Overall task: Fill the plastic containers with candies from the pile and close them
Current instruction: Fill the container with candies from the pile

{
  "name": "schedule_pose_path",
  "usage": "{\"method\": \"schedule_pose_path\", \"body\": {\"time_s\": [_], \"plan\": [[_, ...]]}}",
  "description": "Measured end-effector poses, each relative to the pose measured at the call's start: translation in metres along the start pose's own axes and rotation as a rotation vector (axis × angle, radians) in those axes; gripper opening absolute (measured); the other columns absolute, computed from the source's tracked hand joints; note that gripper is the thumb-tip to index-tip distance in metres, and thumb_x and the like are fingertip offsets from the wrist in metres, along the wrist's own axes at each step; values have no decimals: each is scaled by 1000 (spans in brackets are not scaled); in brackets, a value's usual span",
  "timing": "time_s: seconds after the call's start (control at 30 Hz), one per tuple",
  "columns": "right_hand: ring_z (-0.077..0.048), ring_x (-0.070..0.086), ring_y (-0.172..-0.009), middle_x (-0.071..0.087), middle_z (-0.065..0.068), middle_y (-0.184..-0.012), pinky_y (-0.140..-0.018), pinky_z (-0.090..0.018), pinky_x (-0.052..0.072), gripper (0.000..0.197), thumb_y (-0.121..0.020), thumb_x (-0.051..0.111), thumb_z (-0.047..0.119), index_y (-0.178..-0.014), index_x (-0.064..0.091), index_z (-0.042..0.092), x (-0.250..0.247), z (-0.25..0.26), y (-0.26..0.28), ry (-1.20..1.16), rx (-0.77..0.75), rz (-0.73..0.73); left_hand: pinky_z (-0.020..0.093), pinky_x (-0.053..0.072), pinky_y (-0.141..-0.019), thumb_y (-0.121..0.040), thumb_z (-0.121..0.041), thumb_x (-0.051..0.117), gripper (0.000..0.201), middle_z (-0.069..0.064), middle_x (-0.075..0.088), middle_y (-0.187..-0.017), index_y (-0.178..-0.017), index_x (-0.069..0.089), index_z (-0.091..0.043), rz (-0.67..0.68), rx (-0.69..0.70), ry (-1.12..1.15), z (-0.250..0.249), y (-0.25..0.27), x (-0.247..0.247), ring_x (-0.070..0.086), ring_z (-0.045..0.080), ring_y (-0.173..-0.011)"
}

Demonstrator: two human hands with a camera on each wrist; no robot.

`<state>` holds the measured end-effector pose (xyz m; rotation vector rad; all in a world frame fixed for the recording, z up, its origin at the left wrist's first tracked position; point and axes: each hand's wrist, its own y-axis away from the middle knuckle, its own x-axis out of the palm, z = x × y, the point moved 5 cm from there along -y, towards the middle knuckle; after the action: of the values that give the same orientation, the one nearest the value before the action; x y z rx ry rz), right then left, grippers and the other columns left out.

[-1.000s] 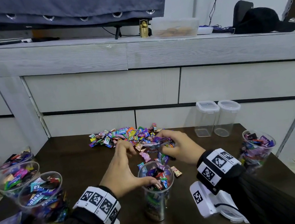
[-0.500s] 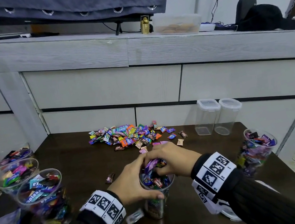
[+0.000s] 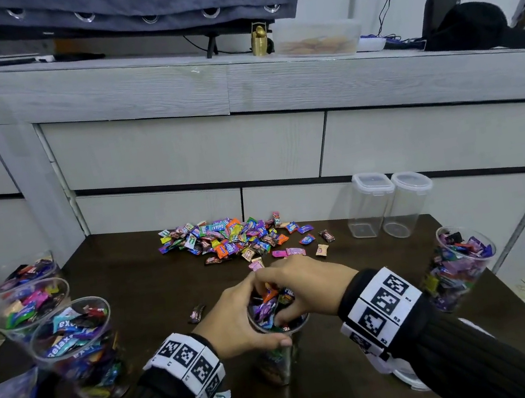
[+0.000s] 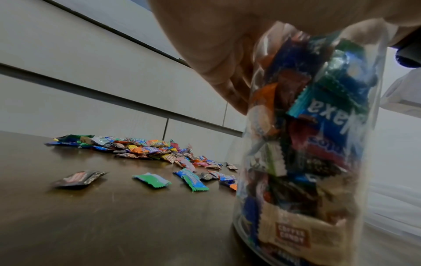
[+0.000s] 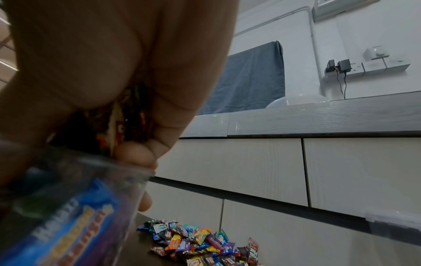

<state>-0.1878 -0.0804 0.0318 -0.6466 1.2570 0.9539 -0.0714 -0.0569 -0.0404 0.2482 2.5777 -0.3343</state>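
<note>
Your left hand [image 3: 236, 321] is wrapped around the rim of the near container [image 3: 282, 355], thumb on the near side, which seems meant to steady the tall, narrow tub on the bench [image 3: 137, 289]. Your right hand [image 3: 307, 287] is cupped over its mouth, fingers curled down onto the candies, probably packing them so a lid will fit. The pile [image 3: 226, 238] lies further back, within reach for topping up; two lidded empty containers [image 3: 389, 205] wait at the right.

both hands [image 3: 239, 317] have left the candy pile [image 3: 229, 237] and now cup candies over the container [image 3: 280, 345].
</note>
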Motion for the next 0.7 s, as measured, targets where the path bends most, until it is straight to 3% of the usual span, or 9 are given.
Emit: {"method": "schedule_pose_path", "body": {"time_s": [0.17,0.27,0.37,0.43,0.53,0.6,0.7], "plan": [[-24,53,-106,55,-8,-117,-91,-39,45,53,-75,77,25,-122,54,15,0,0,-2,-29,-12,-33,10,44,-93,-51,-58,89,91,-35,57,-115,-125,37,-56,-7,21,-25,-3,-2,-2,55,-11,-113],[-23,52,-104,53,-8,-116,-89,-36,45,57,-74,77,22,-123,48,13,3,-1,-4,-71,4,-74,15,46,-95,-50,-58,89,89,-30,60,-117,-123,40,-53,-13,17,-16,-3,-3,-4,56,-9,-113],[-20,53,-97,57,-7,-109,-84,-34,46,52,-72,78,20,-113,48,11,5,-3,-2,-187,14,-119,17,50,-91,-52,-57,90,78,-28,63,-114,-116,44,-59,-7,11,-14,-4,-4,-6,61,-5,-109],[-17,53,-92,58,-5,-105,-81,-32,45,45,-73,79,21,-109,53,12,3,-5,-1,-215,-7,-142,19,51,-88,-53,-55,90,74,-26,65,-110,-113,48,-54,-16,6,-16,-4,-5,-9,63,-3,-105],[-6,48,-87,56,3,-100,-82,-25,42,43,-72,81,30,-109,62,17,-2,-9,2,-211,-31,-187,22,51,-92,-53,-55,90,83,-23,65,-112,-124,49,-40,-26,4,-15,-2,-6,-10,62,-4,-108],[-2,46,-90,53,7,-97,-82,-20,39,45,-70,82,34,-108,64,18,-6,-12,3,-221,-38,-230,19,50,-91,-52,-55,90,85,-26,64,-112,-125,49,-39,-25,-2,-13,-1,-6,-10,61,-6,-108],[-9,51,-96,56,1,-103,-82,-19,37,47,-70,82,32,-109,63,14,-4,-14,0,-214,-40,-276,12,48,-89,-52,-53,90,83,-31,62,-113,-122,47,-45,-37,-5,-9,0,-6,-8,60,-8,-108]]}}
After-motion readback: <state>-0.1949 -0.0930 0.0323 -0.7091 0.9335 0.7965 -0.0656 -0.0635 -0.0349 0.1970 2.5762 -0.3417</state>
